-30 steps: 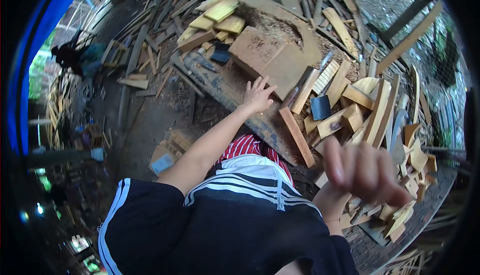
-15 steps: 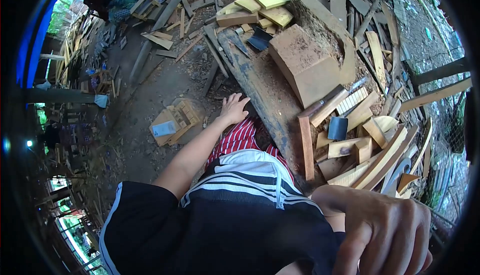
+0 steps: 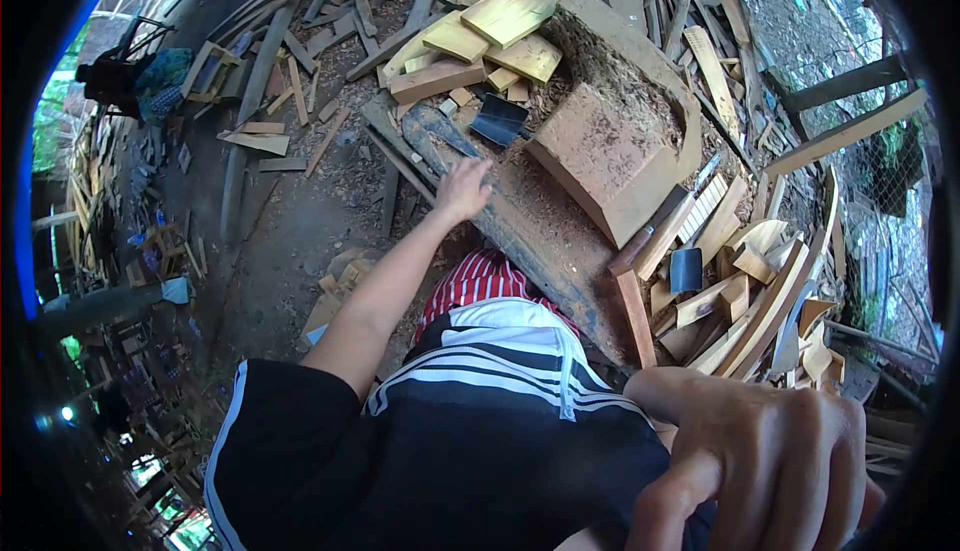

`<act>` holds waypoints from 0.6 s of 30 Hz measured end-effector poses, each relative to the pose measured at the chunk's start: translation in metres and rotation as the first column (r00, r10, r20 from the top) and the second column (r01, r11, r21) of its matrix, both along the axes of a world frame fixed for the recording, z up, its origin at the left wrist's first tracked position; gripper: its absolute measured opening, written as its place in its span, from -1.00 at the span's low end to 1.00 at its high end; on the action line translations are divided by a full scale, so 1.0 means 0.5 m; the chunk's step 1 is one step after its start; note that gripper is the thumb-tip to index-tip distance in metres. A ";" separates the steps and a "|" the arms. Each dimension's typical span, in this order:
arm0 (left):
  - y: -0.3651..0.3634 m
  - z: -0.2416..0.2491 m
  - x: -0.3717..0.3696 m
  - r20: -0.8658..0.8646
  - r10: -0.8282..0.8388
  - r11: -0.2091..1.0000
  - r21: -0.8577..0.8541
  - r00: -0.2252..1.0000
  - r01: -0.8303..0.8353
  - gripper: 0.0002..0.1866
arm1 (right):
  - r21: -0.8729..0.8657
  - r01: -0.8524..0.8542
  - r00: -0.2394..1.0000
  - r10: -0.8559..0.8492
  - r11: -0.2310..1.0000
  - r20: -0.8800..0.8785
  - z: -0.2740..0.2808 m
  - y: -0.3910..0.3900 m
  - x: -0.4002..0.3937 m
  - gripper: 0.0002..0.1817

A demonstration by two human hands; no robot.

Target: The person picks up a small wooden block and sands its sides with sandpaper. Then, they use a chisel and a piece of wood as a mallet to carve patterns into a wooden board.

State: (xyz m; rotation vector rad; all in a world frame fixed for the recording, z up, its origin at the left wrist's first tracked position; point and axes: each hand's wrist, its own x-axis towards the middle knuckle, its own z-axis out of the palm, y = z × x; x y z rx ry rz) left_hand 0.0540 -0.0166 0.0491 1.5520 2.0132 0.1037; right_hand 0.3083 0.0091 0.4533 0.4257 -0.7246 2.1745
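Up from beside my knees, my left grip [image 3: 464,192] now reaches the near edge of the worn, dirt-brown wooden surface [image 3: 548,241]; half a second ago it hung just off that edge, by the red-and-white striped cloth [image 3: 478,289] on my legs. My view has swung too, so everything on the surface sits a little differently in sight. The change puts my left grip beside the tools and stock instead of over my lap.

Its fingers are loosely spread, with nothing visible between them; I cannot tell whether they touch the wood. Nearest is a flat, dark, L-shaped piece [image 3: 432,135], at eleven o'clock from that grip. At one o'clock lies a black, curved sheet [image 3: 498,121], and past it, between twelve and one, a stack of pale yellow wood offcuts [image 3: 512,17]. Between two and three o'clock sits a big, brown, squared wooden block [image 3: 604,156] strewn with shavings, with neither grip on it.

My right grip [image 3: 775,446], between four and five o'clock from the left one, bulks close to the lens, fingers curled downward much as before; whether it holds anything, I cannot tell. Beyond its knuckles stands a slim, reddish-brown wooden bar [image 3: 635,319].
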 end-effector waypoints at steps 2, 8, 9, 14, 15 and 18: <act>0.039 -0.019 -0.070 -0.018 0.068 0.997 0.045 0.998 -0.067 -0.49 | 0.089 -0.061 0.998 0.059 0.994 0.032 -0.004 0.034 -0.043 -0.39; 0.166 -0.105 -0.210 -0.141 0.267 0.958 0.144 0.953 -0.247 -0.52 | -0.003 0.116 0.984 -0.115 0.993 0.136 0.003 0.071 -0.142 -0.40; 0.180 -0.119 -0.217 -0.164 0.304 0.944 0.183 0.938 -0.274 -0.54 | -0.016 0.127 0.974 -0.121 0.992 0.192 0.005 0.078 -0.150 -0.40; 0.223 -0.154 -0.235 -0.227 0.287 0.958 0.074 0.931 -0.277 -0.56 | -0.011 0.195 0.950 -0.186 0.981 0.249 -0.005 0.107 -0.184 -0.44; 0.227 -0.159 -0.233 -0.261 0.257 0.966 0.084 0.930 -0.243 -0.56 | -0.012 0.201 0.959 -0.194 0.980 0.209 -0.012 0.114 -0.189 -0.45; 0.207 -0.248 -0.245 0.347 0.373 0.910 0.045 0.861 -0.412 -0.60 | 0.075 0.176 0.957 -0.188 0.982 0.223 -0.062 0.145 -0.155 -0.53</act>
